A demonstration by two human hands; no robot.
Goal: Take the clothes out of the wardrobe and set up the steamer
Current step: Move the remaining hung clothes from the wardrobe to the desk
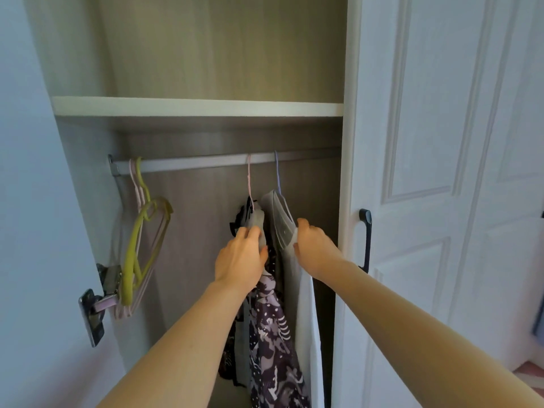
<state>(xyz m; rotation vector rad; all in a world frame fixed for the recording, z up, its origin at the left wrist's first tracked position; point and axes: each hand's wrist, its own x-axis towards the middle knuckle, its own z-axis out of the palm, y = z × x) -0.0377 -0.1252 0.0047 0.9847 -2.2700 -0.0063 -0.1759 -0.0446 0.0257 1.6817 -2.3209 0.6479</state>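
Inside the open wardrobe, two garments hang from the rail [206,163]. A dark patterned garment [272,334] with a grey shoulder hangs on a pink hanger [249,179]. To its right a pale grey-white garment [282,228] hangs on a lilac hanger [277,175]. My left hand [241,257] grips the grey shoulder of the patterned garment. My right hand [315,245] grips the shoulder edge of the pale garment. No steamer is in view.
Empty yellow and pink hangers [141,245] hang at the rail's left end. A bare shelf [197,107] runs above the rail. The left door's hinge [97,304] juts out at lower left. The closed right door [441,172] carries a dark handle [366,240].
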